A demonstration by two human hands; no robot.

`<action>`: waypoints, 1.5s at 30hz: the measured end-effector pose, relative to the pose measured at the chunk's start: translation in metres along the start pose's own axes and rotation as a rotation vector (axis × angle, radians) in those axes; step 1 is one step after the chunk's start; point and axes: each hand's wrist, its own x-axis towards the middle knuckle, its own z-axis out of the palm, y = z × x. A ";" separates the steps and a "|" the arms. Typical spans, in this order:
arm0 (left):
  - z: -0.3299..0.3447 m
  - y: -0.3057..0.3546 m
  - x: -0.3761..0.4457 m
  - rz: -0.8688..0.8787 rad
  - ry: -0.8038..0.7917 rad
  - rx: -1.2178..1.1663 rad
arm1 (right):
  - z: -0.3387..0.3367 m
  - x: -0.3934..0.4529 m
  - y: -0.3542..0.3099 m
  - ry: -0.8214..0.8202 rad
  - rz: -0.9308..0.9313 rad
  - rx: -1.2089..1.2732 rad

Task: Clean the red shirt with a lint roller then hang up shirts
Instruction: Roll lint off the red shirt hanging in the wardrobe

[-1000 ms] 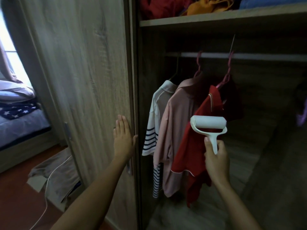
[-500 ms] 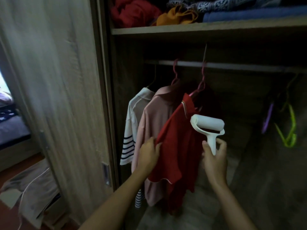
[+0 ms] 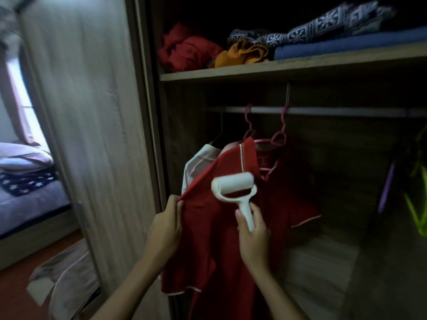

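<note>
I see left hand [image 3: 165,229] pinching red shirt [image 3: 215,229] edge at 9 o'clock; right hand [image 3: 251,234] wrapped around lint roller [image 3: 233,188] handle, roller against shirt, which hangs on the rail [image 3: 323,110].

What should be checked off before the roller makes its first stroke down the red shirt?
1. Red shirt on its hanger on the rail: ok.
2. Left hand pinching the shirt's edge, pulling the cloth taut: ok.
3. Right hand gripping the lint roller by its handle: ok.
4. Roll touching the cloth: cannot tell; it is blurred in front of the shirt.
5. Sticky sheet fresh: cannot tell.
</note>
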 end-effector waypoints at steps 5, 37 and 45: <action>-0.029 0.006 0.011 -0.038 -0.120 0.082 | 0.022 -0.058 0.062 -0.216 0.186 -0.032; -0.052 0.011 0.015 0.111 -0.270 0.456 | 0.031 -0.079 0.082 -0.179 0.194 -0.082; -0.046 0.014 0.018 0.339 -0.304 0.513 | 0.023 -0.126 0.119 -0.445 0.359 -0.247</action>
